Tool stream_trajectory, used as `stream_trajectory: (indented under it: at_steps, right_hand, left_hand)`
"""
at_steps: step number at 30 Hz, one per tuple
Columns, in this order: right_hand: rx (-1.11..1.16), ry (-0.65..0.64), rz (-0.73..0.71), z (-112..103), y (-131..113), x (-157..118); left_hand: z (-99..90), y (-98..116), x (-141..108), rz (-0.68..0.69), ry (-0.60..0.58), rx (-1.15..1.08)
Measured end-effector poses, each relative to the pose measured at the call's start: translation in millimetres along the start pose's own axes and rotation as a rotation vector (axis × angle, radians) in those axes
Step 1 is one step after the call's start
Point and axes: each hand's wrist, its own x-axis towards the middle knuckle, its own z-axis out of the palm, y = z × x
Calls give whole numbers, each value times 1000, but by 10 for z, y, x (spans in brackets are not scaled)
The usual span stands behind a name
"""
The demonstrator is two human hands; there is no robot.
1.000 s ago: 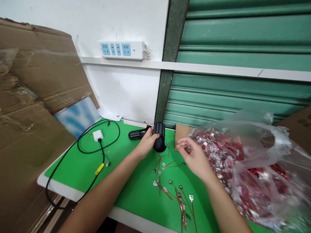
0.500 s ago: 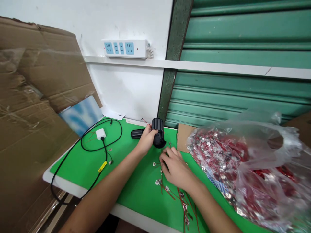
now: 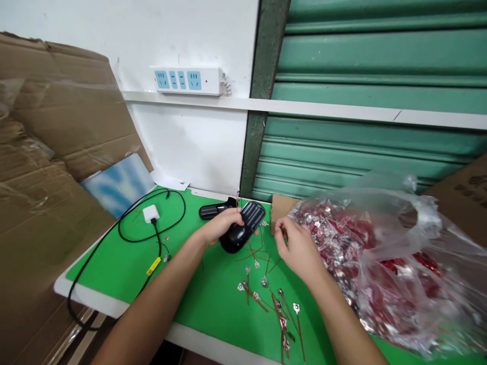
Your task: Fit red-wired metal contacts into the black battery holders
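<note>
Head view: the left hand (image 3: 220,227) grips the black plastic housing (image 3: 236,236), tilted above the green mat (image 3: 213,299), with the second black housing (image 3: 210,211) just behind! Over by the cardboard piece (image 3: 282,205), the right hand (image 3: 304,252) has thumb and forefinger drawn together; can't tell whether anything sits between them. Thin red wires rise beside the left fingers, and there's the danger: a squeeze or twist of the grip could snag them and strain a joint. Below, wired metal contacts (image 3: 264,282) lie crossed in a loose scatter, so lifting one could drag its neighbours into a tangle. And that bulging clear plastic bag (image 3: 391,223) crowds the right forearm; one careless elbow might nudge it and spill pieces.
</note>
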Motion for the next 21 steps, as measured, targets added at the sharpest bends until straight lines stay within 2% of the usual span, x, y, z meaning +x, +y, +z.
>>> stream_trajectory:
  at_steps: [3, 14, 17, 19, 21]
  right_hand:
    - [24, 33, 5, -6, 11, 3]
    - [164, 30, 48, -49, -57, 15]
    - [376, 130, 141, -53, -112, 30]
    - [603, 220, 247, -41, -146, 49]
    - [815, 254, 340, -14, -167, 67]
  left_hand:
    - [41, -32, 19, -37, -70, 41]
    - [98, -65, 50, -68, -13, 68]
    - [104, -63, 49, -63, -13, 50]
    - [111, -57, 46, -52, -29, 19]
    - [123, -53, 42, -42, -45, -7]
